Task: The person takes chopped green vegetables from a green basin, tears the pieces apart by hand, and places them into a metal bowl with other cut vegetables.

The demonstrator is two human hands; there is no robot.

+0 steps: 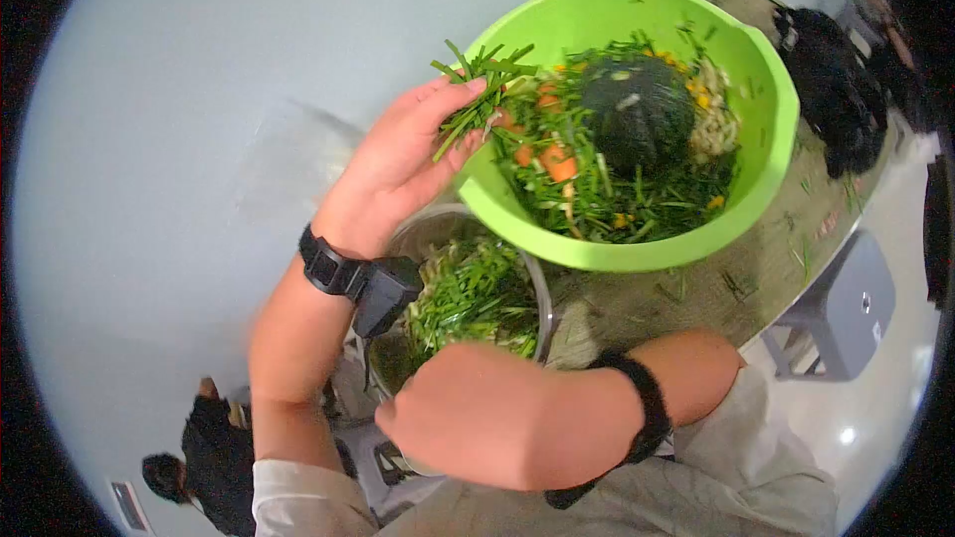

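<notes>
Green everywhere in this one. Starting on the left, the left hand [398, 164] is lifted up at the near-left rim of the lime green bowl [766, 154], its grip pinched around a small bunch of chopped chives [477, 89], the stalks sticking out past the fingertips right over the rim. Just below that hand sits a metal bowl [542, 288] on the wooden surface [696, 288], piled with more of the same cut greens [473, 298].

Moving right, the green bowl is tilted toward the camera and already holds a mix: greens, orange carrot chunks [559, 167], some pale shreds at the far right, and a dark green squash [637, 109] sitting in the middle.

The right hand [487, 418] is low and near, curled at the near edge of the metal bowl; can't tell how its grip stands, since only the back shows.

Looks to me like the handful is being moved between the two bowls. Next bit would need loosening the pinch without scattering stalks onto the surface.
</notes>
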